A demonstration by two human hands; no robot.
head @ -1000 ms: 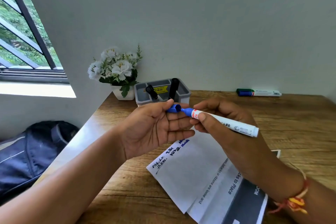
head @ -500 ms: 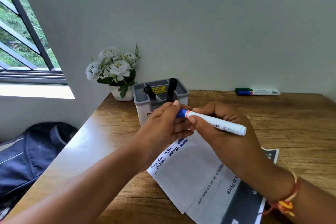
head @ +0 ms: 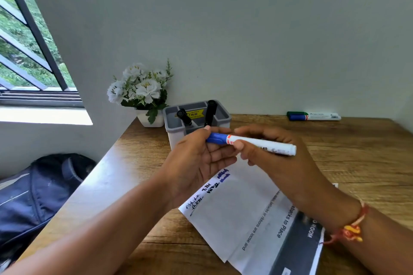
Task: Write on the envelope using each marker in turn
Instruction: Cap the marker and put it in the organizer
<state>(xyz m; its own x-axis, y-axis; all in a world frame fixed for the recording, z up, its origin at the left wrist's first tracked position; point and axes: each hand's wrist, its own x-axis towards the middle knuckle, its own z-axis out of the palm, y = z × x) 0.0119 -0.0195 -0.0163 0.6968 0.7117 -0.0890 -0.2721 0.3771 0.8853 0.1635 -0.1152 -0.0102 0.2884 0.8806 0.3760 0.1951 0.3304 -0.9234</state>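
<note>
Holding the blue marker point(head: 257, 142) level above the envelope point(head: 234, 212), the person shared it between both hands so that each could pull or push against the other. The right hand point(head: 274, 158) had its grip curled round the white barrel, thumb pressed on the near side. The left hand point(head: 196, 161) pinched the cap point(head: 215, 137), thumb on top and fingers beneath. The cap sat against the barrel with no gap showing. The envelope lay flat on the surface point(head: 357, 163) directly under the hands, turned at an angle, probably to suit the writing arm. Black lines and a patch of blue writing point(head: 223, 175) marked its far corner, so the blue marker had likely done its turn and was being closed, not opened. Two black markers point(head: 210, 110) stood in the grey organiser point(head: 221, 116) just beyond the hands, within easy reach. Two more markers point(head: 312, 116) lay well apart against the wall, perhaps set aside for later.
</note>
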